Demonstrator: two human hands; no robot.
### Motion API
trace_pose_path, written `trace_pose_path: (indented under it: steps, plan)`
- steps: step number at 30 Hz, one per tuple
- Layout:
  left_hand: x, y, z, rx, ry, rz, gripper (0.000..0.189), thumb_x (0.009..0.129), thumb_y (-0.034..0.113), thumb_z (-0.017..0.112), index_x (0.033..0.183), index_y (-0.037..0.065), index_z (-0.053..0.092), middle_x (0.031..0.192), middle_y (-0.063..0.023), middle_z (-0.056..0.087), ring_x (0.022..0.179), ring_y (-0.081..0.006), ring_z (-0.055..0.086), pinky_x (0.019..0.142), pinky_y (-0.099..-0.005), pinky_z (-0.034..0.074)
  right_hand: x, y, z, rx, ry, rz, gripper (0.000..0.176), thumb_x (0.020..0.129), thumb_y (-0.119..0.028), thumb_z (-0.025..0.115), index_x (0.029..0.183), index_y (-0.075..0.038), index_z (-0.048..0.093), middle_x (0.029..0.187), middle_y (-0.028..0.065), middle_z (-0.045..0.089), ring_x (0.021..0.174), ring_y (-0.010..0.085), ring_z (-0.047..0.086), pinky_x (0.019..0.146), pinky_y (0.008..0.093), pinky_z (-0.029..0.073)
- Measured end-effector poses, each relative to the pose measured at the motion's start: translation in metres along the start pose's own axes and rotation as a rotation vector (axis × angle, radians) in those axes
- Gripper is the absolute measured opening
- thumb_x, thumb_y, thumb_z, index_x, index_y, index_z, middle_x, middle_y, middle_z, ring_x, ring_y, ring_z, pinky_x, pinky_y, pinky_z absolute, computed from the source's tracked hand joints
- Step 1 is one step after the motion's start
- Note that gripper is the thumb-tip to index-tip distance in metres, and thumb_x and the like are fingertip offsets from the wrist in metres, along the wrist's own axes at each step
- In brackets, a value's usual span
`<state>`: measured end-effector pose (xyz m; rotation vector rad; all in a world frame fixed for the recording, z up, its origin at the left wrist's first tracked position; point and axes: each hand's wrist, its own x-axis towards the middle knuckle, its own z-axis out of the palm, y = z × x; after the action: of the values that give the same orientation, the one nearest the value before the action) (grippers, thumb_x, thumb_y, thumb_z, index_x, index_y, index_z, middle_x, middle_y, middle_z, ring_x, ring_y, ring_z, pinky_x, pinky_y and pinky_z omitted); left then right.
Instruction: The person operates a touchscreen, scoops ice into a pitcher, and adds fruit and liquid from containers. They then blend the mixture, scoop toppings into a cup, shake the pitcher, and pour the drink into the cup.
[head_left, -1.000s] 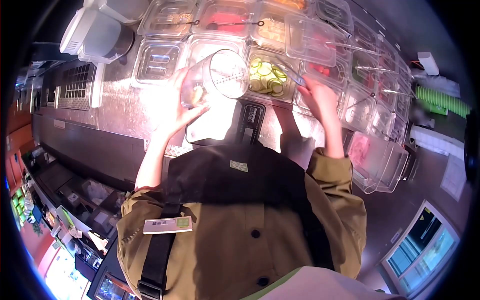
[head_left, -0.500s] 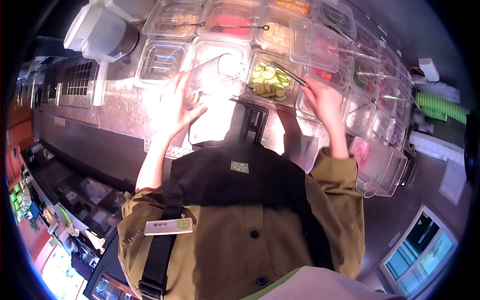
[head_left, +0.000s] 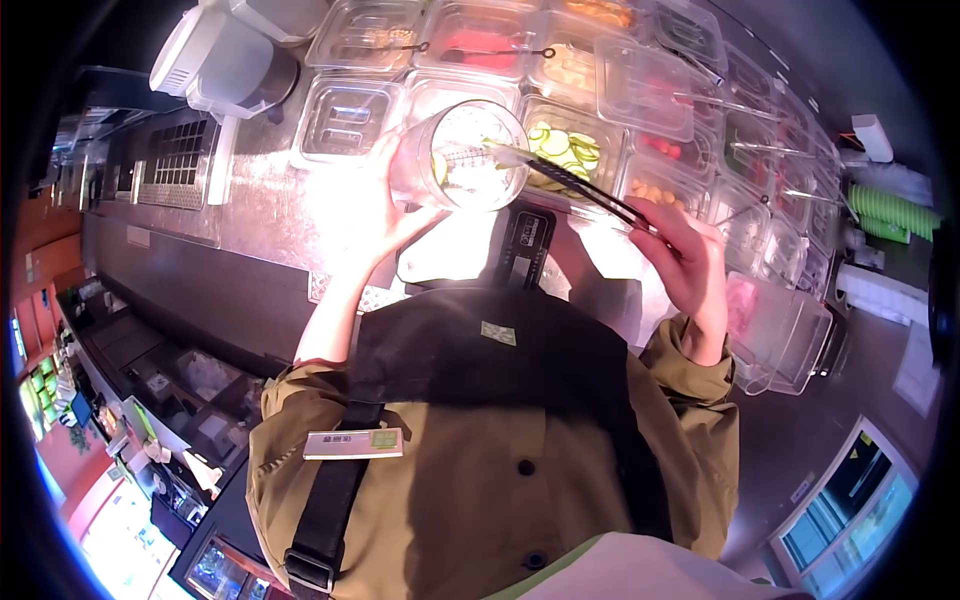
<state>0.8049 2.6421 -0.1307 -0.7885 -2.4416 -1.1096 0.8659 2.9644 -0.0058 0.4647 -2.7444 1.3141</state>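
Note:
My left hand [head_left: 388,205] is wrapped round a clear cup [head_left: 412,170], tilted so that its mouth faces me. Inside the cup's left wall shows a green-edged slice [head_left: 440,168]; glare washes out the rest. Black tongs [head_left: 585,185] are gripped in my right hand [head_left: 682,252], their tips over the cup's mouth. Something pale and greenish, perhaps a cucumber slice, is at the tips. Just right of the cup stands a clear container of sliced cucumber [head_left: 568,150]. Below the cup lies a scale with a dark control panel [head_left: 530,238].
Several clear food containers line the counter's back and right, including one with red food [head_left: 480,55] and a lidded one [head_left: 345,120]. A white tub [head_left: 215,65] stands at the back left. Stacked green cups [head_left: 890,210] lie far right.
My right hand has drawn the tongs out of the cucumber container and brought their tips left to the cup. My left hand has tipped the cup's mouth further toward me.

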Motion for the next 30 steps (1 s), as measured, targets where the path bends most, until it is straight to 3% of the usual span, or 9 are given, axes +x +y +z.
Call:
trace_pose_path:
  steps: [4,8,11,14,18,21,25,27,30]
  plan:
    - [-0.002,-0.001,0.006,-0.057,0.114,0.010,0.094,0.055,0.024,0.080,0.129,0.004,0.026,0.126,-0.0210,0.038,0.118,-0.0333,0.037,0.099,-0.0433,0.031,-0.005,-0.001,-0.007,0.083,0.089,-0.014,0.028,0.070,0.001,0.063,0.098,-0.001,0.061,0.067,0.0081,0.055,0.052,0.0124,0.051,0.048,0.0237,0.040]
    - [0.006,0.002,0.002,-0.006,0.091,0.067,0.097,0.054,0.021,0.081,0.130,0.005,0.023,0.126,-0.0200,0.038,0.117,-0.0326,0.038,0.098,-0.0430,0.032,0.000,-0.024,-0.007,-0.071,-0.142,0.127,0.031,0.069,-0.001,0.063,0.100,0.000,0.060,0.074,0.0088,0.059,0.058,0.0180,0.054,0.051,0.0249,0.042]
    - [0.015,0.007,0.000,0.021,0.058,0.107,0.098,0.054,0.018,0.081,0.131,0.006,0.021,0.126,-0.0193,0.038,0.117,-0.0317,0.038,0.099,-0.0428,0.031,-0.003,-0.007,0.001,-0.035,0.020,0.021,0.040,0.070,-0.003,0.064,0.109,-0.003,0.055,0.077,0.0078,0.058,0.055,0.0177,0.053,0.049,0.0256,0.041]
    - [0.012,0.007,0.000,0.035,0.066,0.067,0.097,0.056,0.015,0.080,0.132,0.006,0.020,0.126,-0.0188,0.037,0.118,-0.0305,0.037,0.099,-0.0425,0.031,-0.006,0.017,0.005,-0.187,0.166,0.265,0.032,0.073,-0.003,0.062,0.105,-0.003,0.056,0.080,0.0097,0.060,0.061,0.0221,0.055,0.052,0.0280,0.043]
    - [-0.003,0.010,-0.010,0.069,0.119,-0.058,0.096,0.057,0.012,0.079,0.132,0.006,0.018,0.126,-0.0180,0.036,0.118,-0.0289,0.036,0.099,-0.0421,0.031,-0.006,0.125,0.075,-0.761,-0.182,0.274,0.033,0.071,-0.026,0.063,0.097,-0.006,0.058,0.084,0.0117,0.060,0.082,0.0270,0.057,0.069,0.0378,0.044]
    - [-0.022,0.015,-0.021,0.068,0.240,-0.199,0.096,0.058,0.009,0.078,0.132,0.007,0.017,0.127,-0.0174,0.036,0.118,-0.0277,0.035,0.099,-0.0419,0.030,0.005,0.127,0.076,-0.877,-0.027,0.203,0.048,0.067,-0.045,0.064,0.090,-0.003,0.058,0.094,0.0145,0.053,0.092,0.0284,0.050,0.076,0.0407,0.040]
    - [-0.050,0.029,-0.027,-0.168,0.592,-0.398,0.090,0.062,-0.001,0.074,0.133,0.007,0.018,0.128,-0.0159,0.033,0.118,-0.0253,0.034,0.098,-0.0390,0.032,0.103,0.192,0.045,-0.978,0.106,0.167,0.031,0.073,-0.022,0.058,0.095,-0.001,0.055,0.092,0.0161,0.054,0.092,0.0312,0.052,0.073,0.0448,0.045]
    - [-0.065,0.040,-0.038,-0.156,0.690,-0.506,0.089,0.063,-0.003,0.072,0.132,0.006,0.018,0.128,-0.0154,0.033,0.117,-0.0248,0.035,0.096,-0.0378,0.035,0.140,0.234,0.044,-1.004,-0.045,0.159,0.027,0.070,-0.014,0.055,0.094,-0.001,0.054,0.091,0.0167,0.055,0.090,0.0321,0.054,0.072,0.0427,0.047]
    - [-0.100,0.051,-0.052,-0.149,0.819,-0.636,0.083,0.064,-0.006,0.070,0.130,0.006,0.020,0.125,-0.0152,0.035,0.112,-0.0232,0.040,0.089,-0.0346,0.041,0.159,0.231,0.028,-0.978,-0.448,-0.158,0.024,0.068,-0.011,0.053,0.089,0.000,0.056,0.090,0.0179,0.056,0.084,0.0324,0.057,0.068,0.0411,0.048]
